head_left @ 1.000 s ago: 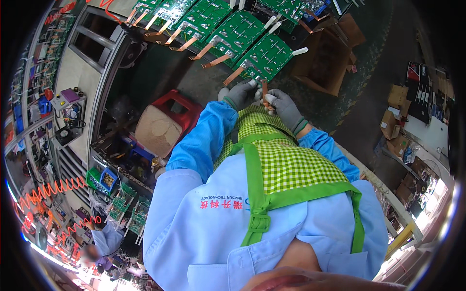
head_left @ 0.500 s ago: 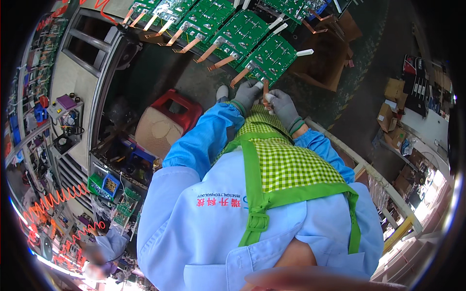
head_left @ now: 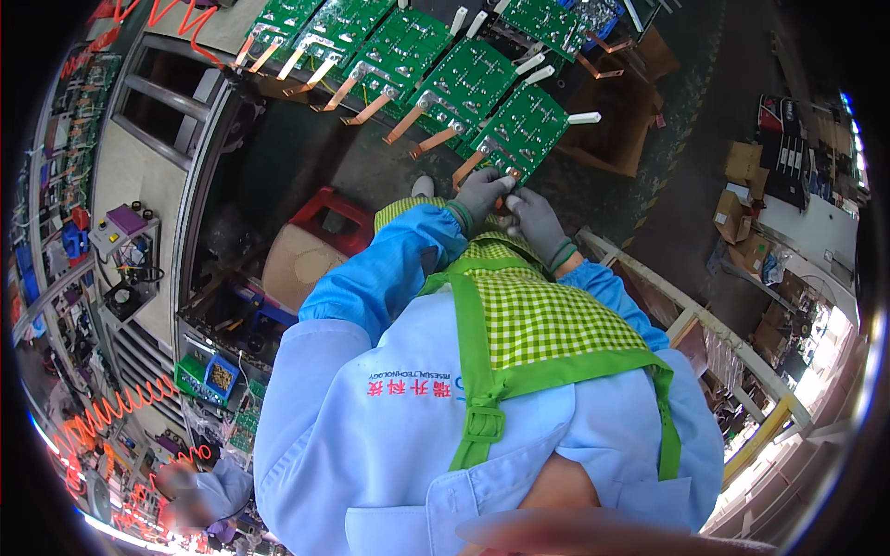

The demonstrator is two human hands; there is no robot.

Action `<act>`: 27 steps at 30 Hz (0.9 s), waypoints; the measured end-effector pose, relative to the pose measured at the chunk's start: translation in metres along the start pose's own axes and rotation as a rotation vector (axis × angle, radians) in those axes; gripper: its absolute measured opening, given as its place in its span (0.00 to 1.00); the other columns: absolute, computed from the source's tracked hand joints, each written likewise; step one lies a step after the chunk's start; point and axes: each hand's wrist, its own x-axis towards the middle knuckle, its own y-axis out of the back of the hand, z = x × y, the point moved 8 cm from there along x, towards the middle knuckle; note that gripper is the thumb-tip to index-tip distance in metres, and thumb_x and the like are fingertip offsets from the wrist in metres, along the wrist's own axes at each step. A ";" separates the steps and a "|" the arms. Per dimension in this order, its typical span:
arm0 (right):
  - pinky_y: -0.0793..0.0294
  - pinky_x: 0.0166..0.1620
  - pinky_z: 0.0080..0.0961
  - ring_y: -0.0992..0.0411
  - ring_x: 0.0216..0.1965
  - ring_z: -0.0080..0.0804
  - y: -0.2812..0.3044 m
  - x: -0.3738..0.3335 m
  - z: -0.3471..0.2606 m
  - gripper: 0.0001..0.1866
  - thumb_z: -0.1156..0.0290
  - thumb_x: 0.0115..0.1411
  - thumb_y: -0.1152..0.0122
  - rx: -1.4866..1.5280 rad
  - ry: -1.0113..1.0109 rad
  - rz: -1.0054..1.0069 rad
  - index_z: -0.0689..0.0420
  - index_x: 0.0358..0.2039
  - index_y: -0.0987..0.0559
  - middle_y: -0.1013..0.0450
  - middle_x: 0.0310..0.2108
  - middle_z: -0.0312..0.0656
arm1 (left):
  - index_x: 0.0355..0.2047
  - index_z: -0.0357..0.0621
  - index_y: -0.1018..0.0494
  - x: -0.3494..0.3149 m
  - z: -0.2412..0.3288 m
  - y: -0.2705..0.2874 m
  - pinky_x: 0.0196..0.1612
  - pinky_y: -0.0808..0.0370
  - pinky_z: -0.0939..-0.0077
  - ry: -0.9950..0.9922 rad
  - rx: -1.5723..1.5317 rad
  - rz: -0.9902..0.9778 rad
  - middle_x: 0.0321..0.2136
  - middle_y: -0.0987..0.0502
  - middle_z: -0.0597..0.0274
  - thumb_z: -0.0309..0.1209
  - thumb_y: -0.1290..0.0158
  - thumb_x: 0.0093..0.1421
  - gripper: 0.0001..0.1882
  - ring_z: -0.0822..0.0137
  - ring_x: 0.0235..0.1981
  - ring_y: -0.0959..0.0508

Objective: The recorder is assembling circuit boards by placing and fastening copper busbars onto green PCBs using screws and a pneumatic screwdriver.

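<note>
Both my hands wear grey gloves and meet at the near corner of the nearest green circuit board (head_left: 527, 130). A copper strip (head_left: 501, 205) fixed at that corner is mostly hidden by my fingers. My left hand (head_left: 480, 195) is closed around the strip, thumb close to its bolted end. The fingertips of my right hand (head_left: 540, 224) pinch together beside the strip's lower end, close to the left fingers. Just left of my left hand, a second copper strip (head_left: 470, 169) sticks out from the same board. A white connector (head_left: 584, 118) juts from the board's right side.
Several more circuit boards (head_left: 400, 54) with copper strips stand in a row toward the upper left. A cardboard box (head_left: 607, 139) lies beyond on the floor. Left of me is a red stool (head_left: 338, 215) with a tan pad. A metal-framed bench (head_left: 171, 167) runs along the left.
My left hand has moved slightly down and right over the copper strip, covering most of it. My right hand has shifted a little right and down. The boards appear slightly lower in view.
</note>
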 end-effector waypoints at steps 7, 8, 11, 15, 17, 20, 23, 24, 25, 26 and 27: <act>0.31 0.32 0.15 0.30 0.31 0.21 0.096 -0.015 -0.112 0.16 0.67 0.58 0.51 -0.171 0.254 -0.103 0.59 0.46 0.31 0.28 0.36 0.41 | 0.37 0.33 0.32 -0.013 0.016 -0.012 0.25 0.24 0.78 0.129 -0.190 0.096 0.29 0.24 0.55 0.31 0.51 0.59 0.12 0.68 0.23 0.23; 0.31 0.32 0.15 0.30 0.31 0.20 0.121 -0.013 -0.140 0.16 0.65 0.60 0.51 -0.190 0.271 0.014 0.58 0.46 0.30 0.27 0.37 0.40 | 0.37 0.33 0.32 -0.010 0.017 -0.009 0.25 0.24 0.78 0.115 -0.180 0.087 0.29 0.24 0.55 0.31 0.51 0.59 0.12 0.68 0.23 0.23; 0.32 0.33 0.13 0.30 0.32 0.17 0.173 0.007 -0.222 0.15 0.62 0.62 0.51 -0.293 0.401 0.287 0.55 0.45 0.28 0.27 0.37 0.36 | 0.39 0.32 0.33 -0.010 0.020 -0.012 0.29 0.24 0.78 0.118 -0.163 0.059 0.32 0.26 0.54 0.31 0.52 0.59 0.13 0.67 0.29 0.23; 0.31 0.34 0.17 0.29 0.32 0.20 0.201 0.058 -0.300 0.14 0.63 0.59 0.48 -0.426 0.608 0.363 0.56 0.43 0.26 0.27 0.35 0.36 | 0.35 0.35 0.32 -0.018 0.023 -0.015 0.20 0.32 0.82 0.182 -0.105 0.112 0.25 0.26 0.58 0.33 0.50 0.58 0.12 0.73 0.20 0.28; 0.30 0.36 0.22 0.28 0.32 0.28 0.217 0.098 -0.333 0.14 0.64 0.56 0.45 -0.653 0.804 0.449 0.58 0.41 0.25 0.26 0.33 0.39 | 0.34 0.36 0.32 -0.014 0.021 -0.013 0.17 0.36 0.84 0.179 -0.170 0.154 0.22 0.27 0.61 0.34 0.49 0.57 0.12 0.76 0.16 0.31; 0.31 0.44 0.31 0.28 0.39 0.43 0.237 0.179 -0.328 0.15 0.64 0.52 0.42 -0.916 0.999 0.427 0.53 0.40 0.24 0.27 0.36 0.46 | 0.35 0.37 0.32 -0.017 0.010 -0.013 0.19 0.35 0.84 0.212 -0.227 0.168 0.22 0.27 0.61 0.33 0.50 0.58 0.11 0.76 0.18 0.31; 0.32 0.47 0.35 0.31 0.43 0.44 0.233 0.227 -0.309 0.16 0.61 0.51 0.42 -1.157 0.783 0.384 0.45 0.42 0.24 0.30 0.42 0.45 | 0.39 0.37 0.31 -0.031 0.015 -0.010 0.25 0.32 0.87 0.273 -0.140 0.199 0.25 0.26 0.63 0.32 0.51 0.59 0.12 0.78 0.22 0.30; 0.32 0.47 0.35 0.31 0.43 0.44 0.232 0.239 -0.311 0.16 0.61 0.51 0.42 -1.139 0.789 0.372 0.45 0.42 0.24 0.30 0.42 0.45 | 0.39 0.37 0.31 -0.028 0.015 -0.011 0.26 0.32 0.87 0.329 -0.114 0.197 0.26 0.26 0.64 0.33 0.51 0.59 0.12 0.78 0.22 0.29; 0.32 0.47 0.36 0.31 0.43 0.44 0.222 0.246 -0.312 0.17 0.61 0.51 0.42 -1.233 0.774 0.333 0.44 0.43 0.25 0.30 0.43 0.44 | 0.40 0.37 0.31 -0.030 0.016 -0.009 0.26 0.31 0.87 0.324 -0.123 0.228 0.26 0.26 0.64 0.33 0.50 0.59 0.13 0.78 0.23 0.29; 0.32 0.47 0.36 0.31 0.44 0.44 0.216 0.254 -0.317 0.17 0.60 0.51 0.42 -1.338 0.767 0.291 0.44 0.44 0.25 0.31 0.44 0.44 | 0.40 0.37 0.31 -0.028 0.012 -0.012 0.27 0.31 0.87 0.308 -0.141 0.256 0.26 0.26 0.64 0.34 0.50 0.59 0.14 0.78 0.23 0.29; 0.32 0.48 0.36 0.31 0.45 0.44 0.206 0.260 -0.319 0.18 0.60 0.51 0.43 -1.382 0.807 0.282 0.44 0.45 0.26 0.31 0.45 0.44 | 0.40 0.37 0.31 -0.028 0.006 -0.007 0.28 0.31 0.86 0.281 -0.161 0.191 0.26 0.26 0.63 0.34 0.50 0.59 0.14 0.77 0.24 0.28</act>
